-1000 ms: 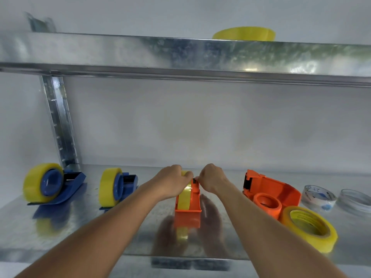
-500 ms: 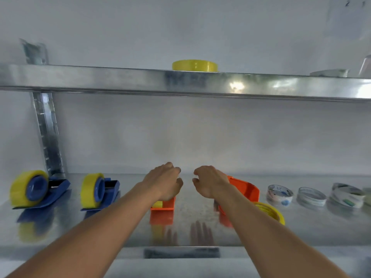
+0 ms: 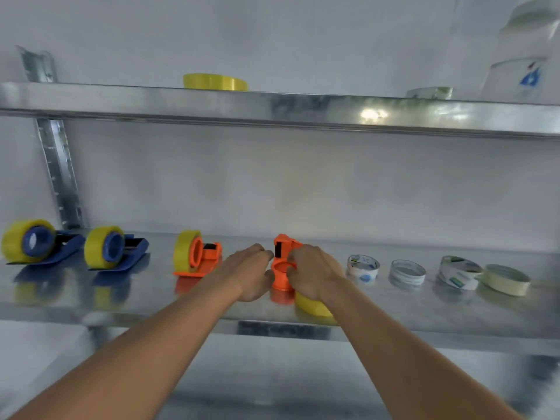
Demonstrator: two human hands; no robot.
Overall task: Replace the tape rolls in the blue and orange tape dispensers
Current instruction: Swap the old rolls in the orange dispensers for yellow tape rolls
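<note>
Two blue dispensers (image 3: 28, 242) (image 3: 104, 248) stand at the left of the lower shelf, each with a yellow roll on it. An orange dispenser (image 3: 195, 256) loaded with a yellow roll stands upright to their right. A second orange dispenser (image 3: 283, 268) lies on its side with a bare hub. My left hand (image 3: 248, 274) touches its left side with fingertips and thumb. My right hand (image 3: 312, 272) curls over its right side and hub. A loose yellow tape roll (image 3: 312, 306) lies flat below my right wrist, partly hidden.
Three spent tape cores (image 3: 362, 266) (image 3: 407, 271) (image 3: 459, 271) and a cream roll (image 3: 504, 279) line the lower shelf (image 3: 424, 310) at the right. The upper shelf (image 3: 272, 107) carries a yellow roll (image 3: 215, 81), a clear roll (image 3: 428, 93) and a white container (image 3: 521, 56).
Both hands let go of the loaded orange dispenser, which now stands free at the left, and moved right onto the bare orange dispenser. The view shifted right and up.
</note>
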